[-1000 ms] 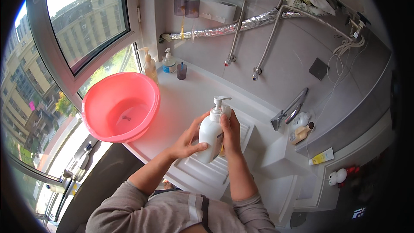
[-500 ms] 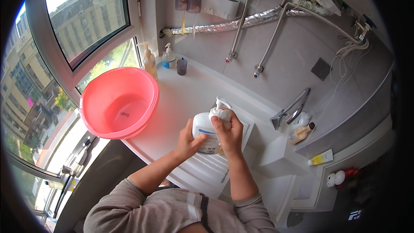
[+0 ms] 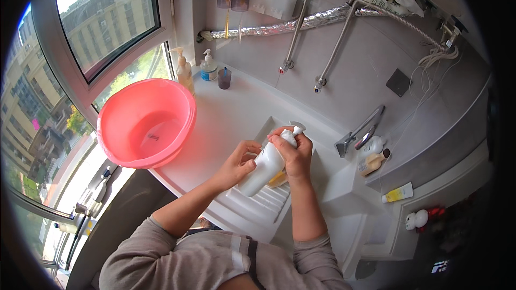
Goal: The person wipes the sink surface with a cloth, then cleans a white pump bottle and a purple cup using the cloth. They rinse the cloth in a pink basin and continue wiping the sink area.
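A white pump bottle [image 3: 262, 171] is held tilted over the sink, its base toward the lower left. My right hand [image 3: 297, 156] is closed round its neck, just below the white pump head [image 3: 296, 129]. Something white and crumpled [image 3: 288, 137] shows between the fingers there; I cannot make out what it is. My left hand [image 3: 240, 162] is at the bottle's left side, fingers apart and bent, with the tips at its surface. Partly hidden behind the bottle is a yellowish thing [image 3: 278, 179] above the ridged washboard [image 3: 266, 204].
A pink basin [image 3: 177, 153] stands on the counter at left, beside two pump bottles and a dark cup [image 3: 224, 79]. Right of the sink are a metal faucet [image 3: 361, 133], a brown-capped bottle [image 3: 372, 163] and a yellow-and-white tube [image 3: 398, 192]. Metal pipes run along the wall.
The bottle has turned and tilted, so its printed label no longer faces me and the pump head has moved right. My left hand's grip has loosened, its fingers now spread.
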The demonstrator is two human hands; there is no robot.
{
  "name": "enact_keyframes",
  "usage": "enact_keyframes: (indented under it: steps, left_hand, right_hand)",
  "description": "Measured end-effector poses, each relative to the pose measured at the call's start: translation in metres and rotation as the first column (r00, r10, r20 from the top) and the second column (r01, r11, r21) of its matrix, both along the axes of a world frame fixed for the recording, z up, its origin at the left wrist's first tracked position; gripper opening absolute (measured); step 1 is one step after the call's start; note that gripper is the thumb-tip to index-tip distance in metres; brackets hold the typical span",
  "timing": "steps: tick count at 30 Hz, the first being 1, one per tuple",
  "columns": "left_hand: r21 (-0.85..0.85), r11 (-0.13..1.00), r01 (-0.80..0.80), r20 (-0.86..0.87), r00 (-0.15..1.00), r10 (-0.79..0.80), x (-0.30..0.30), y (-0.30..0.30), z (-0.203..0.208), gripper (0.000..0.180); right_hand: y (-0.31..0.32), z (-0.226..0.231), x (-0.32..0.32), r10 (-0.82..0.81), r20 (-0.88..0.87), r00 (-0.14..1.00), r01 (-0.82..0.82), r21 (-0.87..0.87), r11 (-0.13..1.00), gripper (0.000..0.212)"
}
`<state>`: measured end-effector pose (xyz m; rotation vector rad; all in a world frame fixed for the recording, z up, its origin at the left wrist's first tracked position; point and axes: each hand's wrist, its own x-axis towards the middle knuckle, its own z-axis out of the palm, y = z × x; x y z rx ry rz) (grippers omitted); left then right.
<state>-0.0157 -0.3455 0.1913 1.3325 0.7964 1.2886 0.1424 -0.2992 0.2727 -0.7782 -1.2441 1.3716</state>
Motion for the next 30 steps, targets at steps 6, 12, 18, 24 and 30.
enact_keyframes:
  steps: [6, 12, 18, 24, 30]
  left_hand:
    - [0.140, 0.955, -0.260, -0.400, 0.868, 0.295, 0.026, -0.020, 0.022, 0.079]
    - [-0.182, 0.966, 0.184, 0.080, 0.982, -0.172, -0.004, -0.017, 0.028, 0.070]
    - [-0.182, 0.832, 0.524, 0.532, 0.764, -0.365, 0.002, -0.018, 0.013, 0.081]
    - [-0.288, 0.873, 0.393, 0.548, 0.816, -0.186, 0.005, -0.011, 0.020, 0.085]
    - [-0.332, 0.927, 0.175, 0.575, 0.816, 0.051, 0.007, -0.002, 0.010, 0.054]
  right_hand:
    - [-0.001, -0.003, -0.007, -0.145, 0.059, 0.988, 0.145, 0.016, 0.989, 0.014]
    - [0.008, 0.002, 0.024, 0.334, 0.081, 0.939, -0.341, 0.102, 0.934, 0.037]
    - [-0.009, -0.032, 0.002, 0.476, -0.356, 0.804, -0.541, -0.109, 0.834, 0.051]
    - [-0.003, -0.002, -0.012, 0.166, -0.289, 0.943, -0.196, -0.077, 0.978, 0.077]
    - [-0.005, -0.005, -0.021, -0.169, 0.068, 0.983, 0.137, 0.335, 0.932, 0.074]
